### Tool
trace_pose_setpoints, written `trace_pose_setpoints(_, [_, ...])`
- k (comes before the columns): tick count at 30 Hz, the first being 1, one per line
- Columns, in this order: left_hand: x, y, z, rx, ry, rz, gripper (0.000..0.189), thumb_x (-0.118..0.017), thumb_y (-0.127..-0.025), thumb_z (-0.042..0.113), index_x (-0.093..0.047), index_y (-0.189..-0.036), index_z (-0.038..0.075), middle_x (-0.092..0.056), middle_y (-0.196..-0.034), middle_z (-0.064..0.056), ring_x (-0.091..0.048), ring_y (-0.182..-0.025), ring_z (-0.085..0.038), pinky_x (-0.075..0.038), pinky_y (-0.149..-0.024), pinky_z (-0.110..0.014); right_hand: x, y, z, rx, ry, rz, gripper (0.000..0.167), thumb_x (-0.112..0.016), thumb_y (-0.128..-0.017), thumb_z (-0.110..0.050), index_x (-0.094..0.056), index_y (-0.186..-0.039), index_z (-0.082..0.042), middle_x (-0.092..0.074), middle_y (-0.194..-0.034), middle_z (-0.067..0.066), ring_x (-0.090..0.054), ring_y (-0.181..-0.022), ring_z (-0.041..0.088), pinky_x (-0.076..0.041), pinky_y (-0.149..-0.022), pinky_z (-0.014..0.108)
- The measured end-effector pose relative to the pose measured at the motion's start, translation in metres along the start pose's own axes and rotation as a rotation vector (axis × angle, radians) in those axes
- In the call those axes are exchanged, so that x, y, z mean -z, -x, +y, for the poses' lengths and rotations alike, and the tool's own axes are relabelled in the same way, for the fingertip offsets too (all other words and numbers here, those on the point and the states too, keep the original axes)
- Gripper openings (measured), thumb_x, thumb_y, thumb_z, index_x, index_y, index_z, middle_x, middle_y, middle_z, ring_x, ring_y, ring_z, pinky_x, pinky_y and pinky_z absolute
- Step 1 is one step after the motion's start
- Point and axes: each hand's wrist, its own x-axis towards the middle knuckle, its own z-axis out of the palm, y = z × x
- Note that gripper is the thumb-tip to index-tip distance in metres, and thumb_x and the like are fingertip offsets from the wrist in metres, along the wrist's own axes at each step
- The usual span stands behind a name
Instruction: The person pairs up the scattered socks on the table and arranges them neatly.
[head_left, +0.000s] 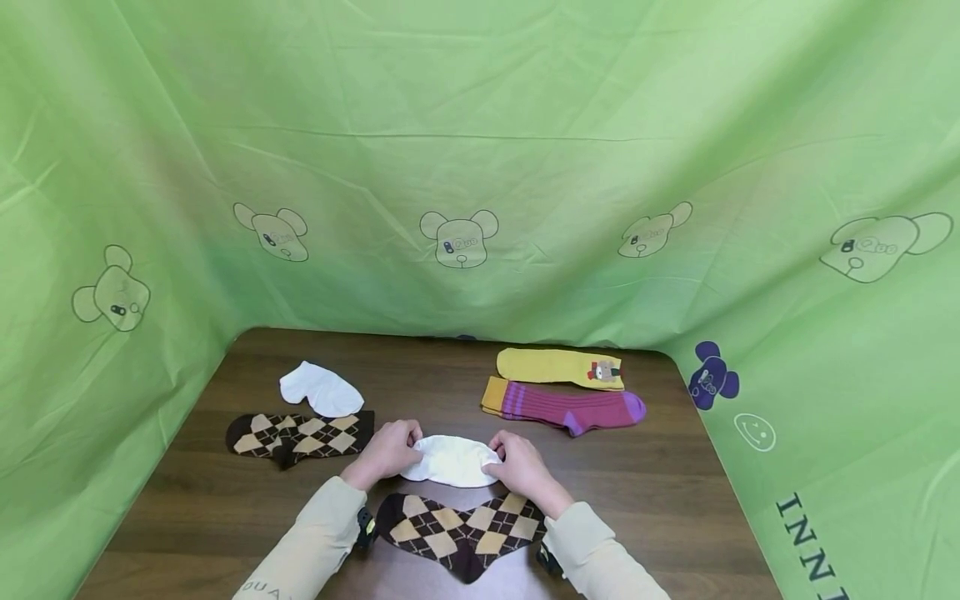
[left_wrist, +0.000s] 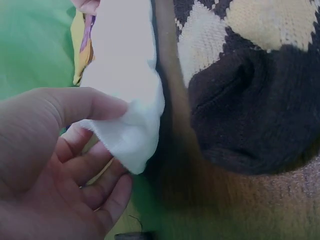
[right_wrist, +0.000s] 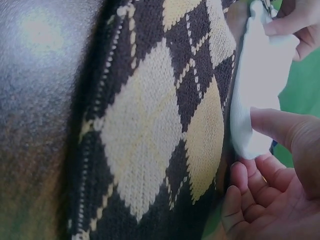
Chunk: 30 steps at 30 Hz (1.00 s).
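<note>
A white ankle sock (head_left: 454, 461) is stretched sideways between both hands, over the middle of the table. My left hand (head_left: 392, 451) pinches its left end, thumb on top and fingers beneath, as the left wrist view shows. At the other end my right hand (head_left: 522, 468) pinches the white fabric (right_wrist: 262, 90) between thumb and fingers. Just nearer to me lies a brown and beige argyle sock (head_left: 461, 533), flat, with its dark end (left_wrist: 245, 110) toward the left.
To the left lie another white sock (head_left: 322, 389) and another argyle sock (head_left: 300, 436). A yellow sock (head_left: 558, 367) and a purple sock with an orange cuff (head_left: 566, 407) lie at the back right. Green cloth (head_left: 457, 308) hangs around the wooden table (head_left: 645, 508).
</note>
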Motion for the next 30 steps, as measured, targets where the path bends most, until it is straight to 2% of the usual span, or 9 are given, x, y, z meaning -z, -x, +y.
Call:
trace_pose_setpoints(5, [0.001, -0.003, 0.003, 0.008, 0.037, 0.008, 0.019, -0.069, -0.075, 0.002, -0.054, -0.078, 0.014, -0.047, -0.067, 0.004, -0.046, -0.061, -0.015, -0.038, -0.057, -0.030, 0.000, 0.001, 0.002, 0.053, 0.026, 0.005, 0.024, -0.085, -0.076, -0.014, -0.064, -0.086, -0.009, -0.056, -0.079, -0.002, -0.051, -0.072, 0.015, -0.045, -0.067, 0.034])
trace_pose_setpoints(10, [0.002, -0.005, 0.004, -0.001, 0.065, 0.036, 0.018, -0.067, -0.075, 0.002, -0.053, -0.079, 0.014, -0.045, -0.065, 0.004, -0.044, -0.059, -0.014, -0.036, -0.056, -0.029, 0.001, 0.000, 0.007, 0.073, -0.012, -0.010, 0.022, -0.082, -0.078, -0.012, -0.060, -0.081, -0.013, -0.056, -0.075, -0.007, -0.050, -0.068, 0.011, -0.045, -0.066, 0.031])
trace_pose_setpoints(14, [0.004, -0.007, 0.005, -0.011, 0.094, 0.069, 0.016, -0.066, -0.075, 0.002, -0.058, -0.081, 0.014, -0.044, -0.065, 0.006, -0.042, -0.059, -0.013, -0.034, -0.056, -0.028, 0.003, 0.000, 0.007, 0.054, -0.063, -0.036, 0.016, -0.079, -0.080, -0.007, -0.065, -0.086, -0.010, -0.058, -0.076, -0.006, -0.052, -0.068, 0.008, -0.047, -0.067, 0.030])
trace_pose_setpoints(19, [0.006, -0.009, 0.007, -0.034, 0.113, 0.118, 0.016, -0.065, -0.078, 0.001, -0.059, -0.071, 0.014, -0.039, -0.060, 0.006, -0.041, -0.058, -0.014, -0.031, -0.055, -0.028, 0.006, 0.001, 0.008, 0.069, -0.122, -0.066, 0.011, -0.076, -0.082, -0.003, -0.072, -0.093, -0.002, -0.061, -0.075, -0.005, -0.054, -0.067, 0.007, -0.048, -0.065, 0.028])
trace_pose_setpoints(23, [0.007, -0.010, 0.007, -0.034, 0.113, 0.147, 0.017, -0.065, -0.080, 0.001, -0.061, -0.071, 0.015, -0.048, -0.062, 0.005, -0.046, -0.061, -0.016, -0.037, -0.057, -0.030, 0.008, 0.002, 0.009, 0.082, -0.142, -0.070, 0.007, -0.073, -0.084, -0.002, -0.074, -0.091, -0.002, -0.063, -0.073, -0.005, -0.054, -0.064, 0.006, -0.048, -0.063, 0.025])
trace_pose_setpoints(26, [0.008, -0.010, 0.007, -0.034, 0.119, 0.159, 0.015, -0.065, -0.080, 0.001, -0.064, -0.075, 0.015, -0.054, -0.066, 0.004, -0.049, -0.063, -0.017, -0.040, -0.059, -0.032, 0.012, 0.002, 0.010, 0.083, -0.223, -0.078, 0.007, -0.069, -0.086, 0.001, -0.073, -0.090, -0.002, -0.064, -0.068, 0.002, -0.058, -0.058, 0.012, -0.046, -0.056, 0.023])
trace_pose_setpoints(30, [0.008, -0.010, 0.004, -0.050, 0.120, 0.172, 0.013, -0.065, -0.080, 0.001, -0.065, -0.075, 0.014, -0.053, -0.066, 0.003, -0.048, -0.063, -0.017, -0.039, -0.058, -0.031, 0.018, 0.001, 0.009, 0.070, -0.350, -0.085, 0.012, -0.061, -0.090, 0.005, -0.071, -0.088, -0.002, -0.064, -0.063, 0.017, -0.061, -0.052, 0.030, -0.042, -0.049, 0.022])
